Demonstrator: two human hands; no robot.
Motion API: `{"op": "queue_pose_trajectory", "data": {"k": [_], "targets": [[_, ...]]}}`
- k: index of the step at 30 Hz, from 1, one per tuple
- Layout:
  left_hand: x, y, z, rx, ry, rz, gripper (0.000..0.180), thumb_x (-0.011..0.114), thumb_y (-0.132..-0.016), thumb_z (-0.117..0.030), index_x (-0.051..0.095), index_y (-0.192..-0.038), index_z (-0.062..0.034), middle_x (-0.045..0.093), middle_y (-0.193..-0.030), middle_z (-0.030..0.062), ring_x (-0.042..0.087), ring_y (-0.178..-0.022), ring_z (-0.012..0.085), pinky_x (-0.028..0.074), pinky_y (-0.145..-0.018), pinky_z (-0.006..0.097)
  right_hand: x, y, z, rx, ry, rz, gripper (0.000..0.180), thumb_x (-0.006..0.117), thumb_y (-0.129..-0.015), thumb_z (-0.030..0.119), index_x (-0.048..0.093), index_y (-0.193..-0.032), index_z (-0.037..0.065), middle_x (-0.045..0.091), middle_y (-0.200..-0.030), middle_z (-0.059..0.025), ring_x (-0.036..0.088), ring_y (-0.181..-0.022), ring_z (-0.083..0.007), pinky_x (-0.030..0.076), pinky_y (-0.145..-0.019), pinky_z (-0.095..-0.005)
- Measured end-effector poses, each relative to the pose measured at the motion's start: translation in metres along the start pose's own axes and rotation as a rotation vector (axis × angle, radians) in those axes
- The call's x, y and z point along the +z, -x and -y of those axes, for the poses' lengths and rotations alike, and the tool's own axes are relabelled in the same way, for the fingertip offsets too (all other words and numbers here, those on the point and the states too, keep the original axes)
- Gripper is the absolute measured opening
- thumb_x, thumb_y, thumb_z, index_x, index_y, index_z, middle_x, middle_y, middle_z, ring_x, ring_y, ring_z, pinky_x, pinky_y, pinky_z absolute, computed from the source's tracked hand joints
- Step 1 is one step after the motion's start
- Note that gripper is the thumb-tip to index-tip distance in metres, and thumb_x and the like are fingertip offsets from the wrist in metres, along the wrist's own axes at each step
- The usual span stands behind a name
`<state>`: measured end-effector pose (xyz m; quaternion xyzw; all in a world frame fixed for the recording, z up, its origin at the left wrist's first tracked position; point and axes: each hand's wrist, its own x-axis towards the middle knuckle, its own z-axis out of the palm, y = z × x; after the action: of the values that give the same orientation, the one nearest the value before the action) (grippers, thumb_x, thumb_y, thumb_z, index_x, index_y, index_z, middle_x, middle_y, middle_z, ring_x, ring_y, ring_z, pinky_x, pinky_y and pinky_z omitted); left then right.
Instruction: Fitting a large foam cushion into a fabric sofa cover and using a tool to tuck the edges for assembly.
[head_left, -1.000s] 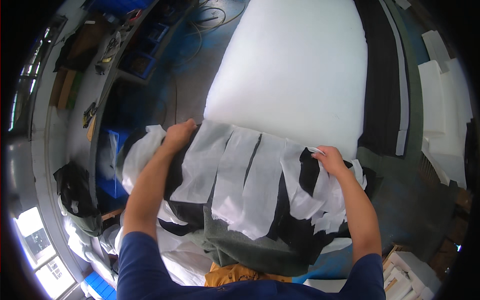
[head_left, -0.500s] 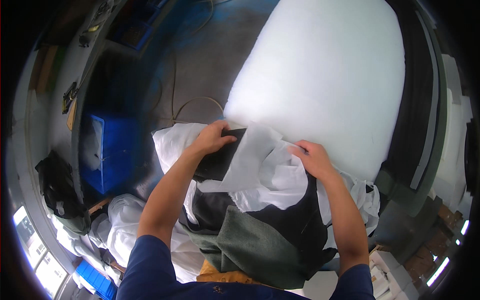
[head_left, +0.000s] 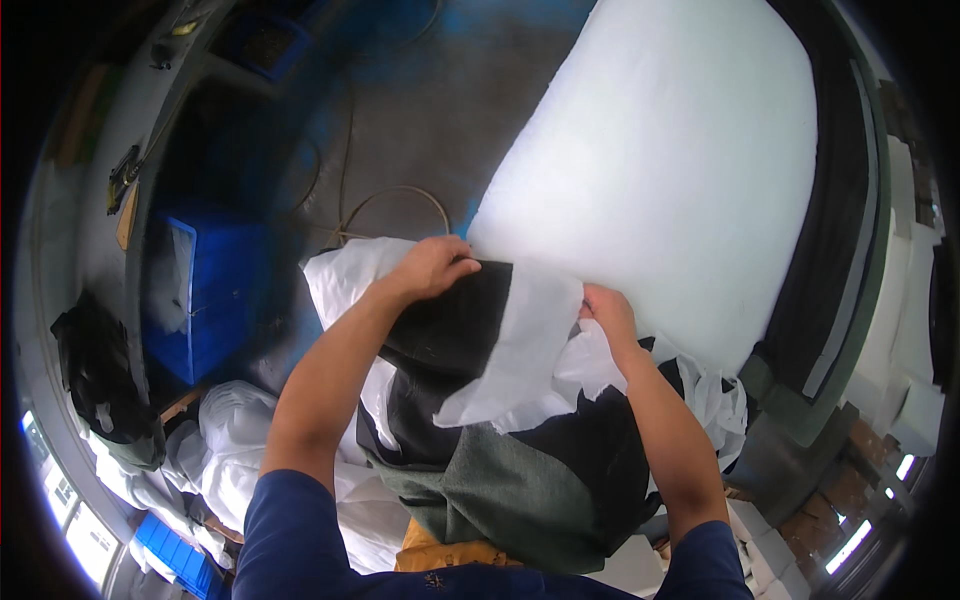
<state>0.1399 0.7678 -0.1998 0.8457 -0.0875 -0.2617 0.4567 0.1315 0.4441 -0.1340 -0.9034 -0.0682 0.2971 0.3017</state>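
Between my hands stretches the edge of a fabric cover made of black cloth (head_left: pixel 455 320) and white thin cloth (head_left: pixel 530 335). My left hand (head_left: pixel 437 267) pinches the black part near its far edge, beside a bunched white piece. My right hand (head_left: pixel 608 312) has its fingers closed on the white cloth. A grey-green fabric (head_left: pixel 520 490) belongs to the same heap and drapes toward my body. Just beyond the hands lies a large white padded cushion (head_left: pixel 660 170), its near end against the cloth. Both fingertips are partly hidden in the folds.
A blue bin (head_left: pixel 205 300) stands on the left, with a shelf of tools (head_left: pixel 122 180) beyond it. A hose (head_left: pixel 400 190) curls on the dark surface. Black and grey-green fabric (head_left: pixel 835 250) borders the cushion on the right. White cloth (head_left: pixel 235 440) is piled at lower left.
My right hand has drawn the white cloth's edge straighter, and the white strip now hangs flatter between my hands. The left hand keeps its grip. The view has shifted slightly.
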Motion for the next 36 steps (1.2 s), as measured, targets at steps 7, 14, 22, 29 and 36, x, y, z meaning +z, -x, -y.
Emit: {"op": "queue_pose_trajectory", "data": {"k": [7,14,22,29,36], "targets": [[0.033,-0.008,0.0,-0.057,0.004,-0.151,0.024,0.068,-0.093,-0.023,0.065,-0.093,0.0001,0.063,-0.092,0.0175,0.062,-0.088,0.0375,0.048,-0.077,0.042,0.007,-0.002,-0.003,0.015,0.094,-0.197,0.013,0.06,-0.084,0.021,0.067,-0.089,0.01,0.067,-0.09,-0.0165,0.063,-0.085,-0.0405,0.049,-0.071,-0.0474],[0.032,-0.004,0.014,-0.065,-0.124,-0.169,0.026,0.067,-0.093,-0.026,0.067,-0.093,0.0,0.065,-0.092,0.019,0.063,-0.091,0.0384,0.049,-0.08,0.044,-0.069,0.039,-0.049,0.209,0.249,-0.001,0.043,0.05,-0.099,0.043,0.073,-0.094,0.006,0.07,-0.091,-0.0195,0.065,-0.091,-0.0411,0.051,-0.08,-0.0492],[0.044,-0.013,0.001,-0.068,-0.194,-0.183,0.021,0.068,-0.092,-0.019,0.065,-0.094,0.001,0.064,-0.091,0.0198,0.063,-0.087,0.0387,0.05,-0.078,0.042,-0.164,0.189,-0.236,0.4,0.317,0.041,0.042,0.05,-0.1,0.041,0.071,-0.098,0.005,0.07,-0.093,-0.0198,0.065,-0.09,-0.0405,0.05,-0.081,-0.0471],[0.028,-0.003,0.01,-0.163,-0.28,-0.206,0.02,0.068,-0.091,-0.019,0.065,-0.094,0.0002,0.066,-0.088,0.0178,0.064,-0.083,0.0331,0.049,-0.076,0.04,-0.131,0.167,-0.244,0.068,0.163,-0.16,0.014,0.065,-0.09,0.022,0.071,-0.094,0.01,0.07,-0.091,-0.0137,0.065,-0.085,-0.0377,0.051,-0.074,-0.046],[0.016,-0.005,0.07,-0.172,-0.232,-0.194,0.019,0.064,-0.094,-0.019,0.062,-0.095,0.0002,0.061,-0.083,0.0176,0.059,-0.077,0.0293,0.049,-0.077,0.037,-0.121,0.143,-0.255,0.124,0.146,-0.283,0.014,0.067,-0.089,0.02,0.071,-0.096,0.01,0.071,-0.097,-0.0119,0.065,-0.092,-0.0365,0.051,-0.078,-0.0447]]}}
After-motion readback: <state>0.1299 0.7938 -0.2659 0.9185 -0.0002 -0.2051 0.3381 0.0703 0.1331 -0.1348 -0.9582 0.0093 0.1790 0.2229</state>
